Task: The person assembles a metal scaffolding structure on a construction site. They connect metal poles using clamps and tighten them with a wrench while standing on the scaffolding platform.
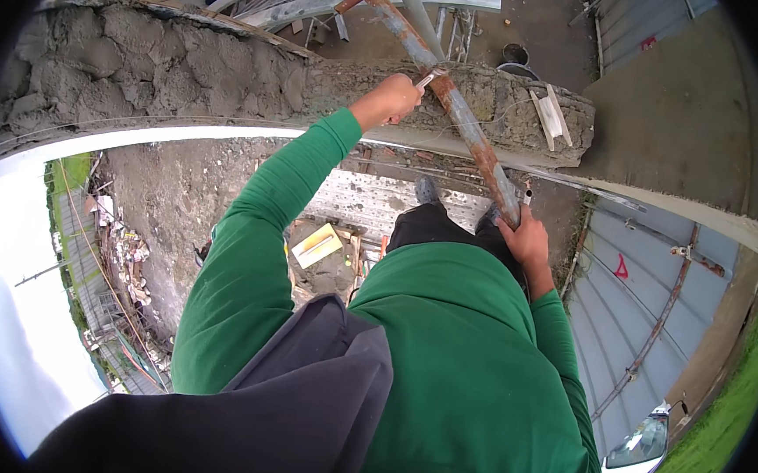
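Observation:
A rusty, grey-streaked metal pipe (474,136) slants over the mortar-covered wall top (258,83), its lower end close to my body. My left hand (393,101) is closed around a slim pale tool (426,79), whose tip meets the pipe above the wall; its exact kind is hard to make out. Thin wire shows around that spot. Near the pipe's lower end, my right hand (528,241) wraps its fingers against the metal. A short dark-tipped rod (528,194) sticks up beside that hand; whether I hold it too is unclear.
Two wooden strips (551,117) lie on the wall's right end. Beyond it are metal frames (395,2) and a bucket (515,56). My feet stand on a mortar-spattered plank (359,202) above rubble ground. Corrugated sheeting (626,280) with rusty poles rises at right.

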Demonstrator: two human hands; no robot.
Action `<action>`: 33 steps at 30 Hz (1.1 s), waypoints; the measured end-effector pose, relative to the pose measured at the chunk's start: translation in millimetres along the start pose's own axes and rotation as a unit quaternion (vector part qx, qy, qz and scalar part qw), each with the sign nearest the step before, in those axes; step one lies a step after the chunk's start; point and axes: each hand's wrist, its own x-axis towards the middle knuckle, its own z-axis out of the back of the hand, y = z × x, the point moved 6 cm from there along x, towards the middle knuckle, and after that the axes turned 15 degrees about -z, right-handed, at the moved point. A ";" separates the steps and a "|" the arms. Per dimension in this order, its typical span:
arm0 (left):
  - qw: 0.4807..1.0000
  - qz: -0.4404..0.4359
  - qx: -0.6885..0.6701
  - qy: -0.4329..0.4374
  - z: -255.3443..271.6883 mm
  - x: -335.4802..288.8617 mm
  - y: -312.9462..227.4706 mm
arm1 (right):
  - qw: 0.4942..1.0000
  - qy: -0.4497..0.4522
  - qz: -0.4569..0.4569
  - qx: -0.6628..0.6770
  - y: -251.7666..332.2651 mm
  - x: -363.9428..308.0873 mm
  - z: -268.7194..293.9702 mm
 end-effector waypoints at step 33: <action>0.791 -0.370 0.483 0.068 105.4 103.1 -42.8 | 0.999 -0.003 0.001 0.032 -9.3 1.8 -3.4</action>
